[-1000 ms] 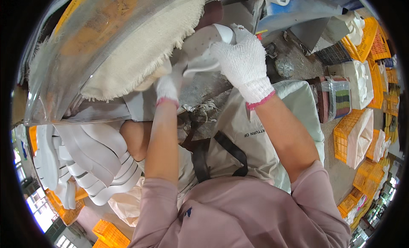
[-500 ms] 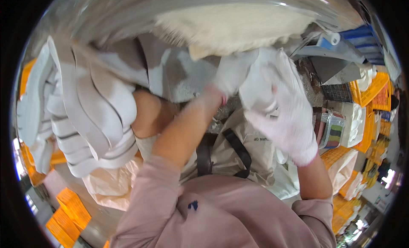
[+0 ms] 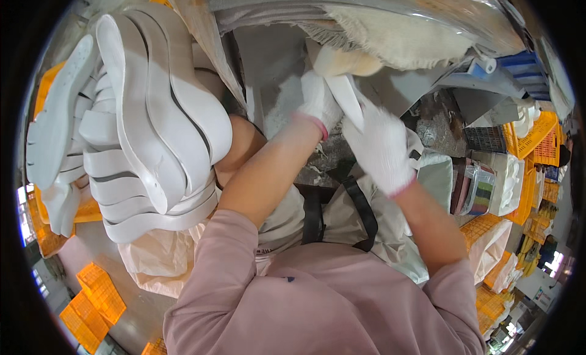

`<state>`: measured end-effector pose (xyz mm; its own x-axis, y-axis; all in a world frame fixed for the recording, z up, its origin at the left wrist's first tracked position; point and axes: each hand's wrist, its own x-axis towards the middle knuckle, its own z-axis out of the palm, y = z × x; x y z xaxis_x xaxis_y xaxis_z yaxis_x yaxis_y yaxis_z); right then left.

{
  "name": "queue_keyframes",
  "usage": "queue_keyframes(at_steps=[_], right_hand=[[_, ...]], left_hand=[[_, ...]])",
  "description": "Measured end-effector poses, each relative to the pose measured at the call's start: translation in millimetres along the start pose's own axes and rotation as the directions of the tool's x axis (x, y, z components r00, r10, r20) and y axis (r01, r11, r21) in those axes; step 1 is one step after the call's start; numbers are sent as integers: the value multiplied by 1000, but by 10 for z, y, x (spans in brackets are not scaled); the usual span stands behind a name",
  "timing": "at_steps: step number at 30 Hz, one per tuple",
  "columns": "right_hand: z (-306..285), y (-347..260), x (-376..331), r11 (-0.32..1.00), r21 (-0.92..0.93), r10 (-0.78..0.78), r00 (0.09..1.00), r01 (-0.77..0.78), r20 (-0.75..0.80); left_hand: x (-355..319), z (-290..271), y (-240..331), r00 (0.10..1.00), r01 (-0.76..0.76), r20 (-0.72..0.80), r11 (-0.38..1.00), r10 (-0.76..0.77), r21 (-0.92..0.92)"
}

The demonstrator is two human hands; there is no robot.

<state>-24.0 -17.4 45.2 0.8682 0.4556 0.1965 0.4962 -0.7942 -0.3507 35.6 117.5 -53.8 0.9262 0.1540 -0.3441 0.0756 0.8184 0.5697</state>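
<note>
A white foam shoe sole (image 3: pixel 346 100) stands between my gloved hands, seen nearly edge-on. Its far end meets a rounded cream wheel-like part (image 3: pixel 351 62) under the machine's cover; whether they touch is hard to tell. My right hand (image 3: pixel 379 146), in a white knit glove, is closed around the near part of the sole. My left hand (image 3: pixel 320 102), gloved alike, grips the sole's left side farther up, its fingers partly hidden. Beside my left arm a pile of white shoe soles (image 3: pixel 143 117) is stacked up.
Frayed cream cloth (image 3: pixel 397 41) hangs from the plastic-wrapped machine edge (image 3: pixel 378 7) above my hands. A grey metal housing (image 3: pixel 268 62) surrounds the wheel-like part. Orange crates (image 3: pixel 537 132) line the right side, and more orange crates (image 3: pixel 91 306) sit on the floor at lower left.
Both hands were blurred and the sole was tilted broad side up at the right hand. Now the sole is edge-on, farther up by the wheel-like part, with the right hand moved left.
</note>
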Motion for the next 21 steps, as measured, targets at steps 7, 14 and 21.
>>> queue_keyframes(at_steps=[7,14,21], right_hand=[[23,-51,304,999,28,43,999,-43,-13],[17,-71,177,995,26,97,987,-94,-125],[184,-16,513,983,-146,-137,980,116,-146]], left_hand=[[54,53,-17,991,64,118,998,-62,-11],[7,-46,-61,974,-88,227,933,7,349],[-51,-169,-454,804,-556,278,497,526,666]])
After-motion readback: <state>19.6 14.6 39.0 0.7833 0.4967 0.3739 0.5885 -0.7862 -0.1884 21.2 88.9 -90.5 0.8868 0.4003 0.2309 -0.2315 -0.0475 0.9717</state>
